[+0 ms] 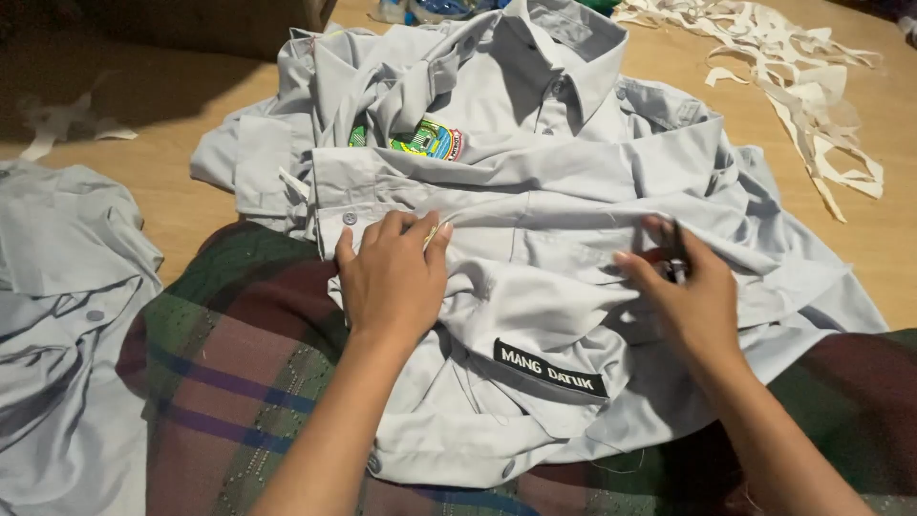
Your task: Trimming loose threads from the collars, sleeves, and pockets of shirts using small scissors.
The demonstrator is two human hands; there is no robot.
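Left hand (392,277) flat on a grey shirt (535,287), right hand (683,287) pinching its fold; another shirt (57,315) lies aside.

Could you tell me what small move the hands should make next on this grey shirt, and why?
Probably the left hand should smooth the cloth flat toward the right hand. The grey shirt lies bunched in folds between them across the lap, while the right hand pinches an edge with a small dark tool held at it, so flatter cloth would likely help.
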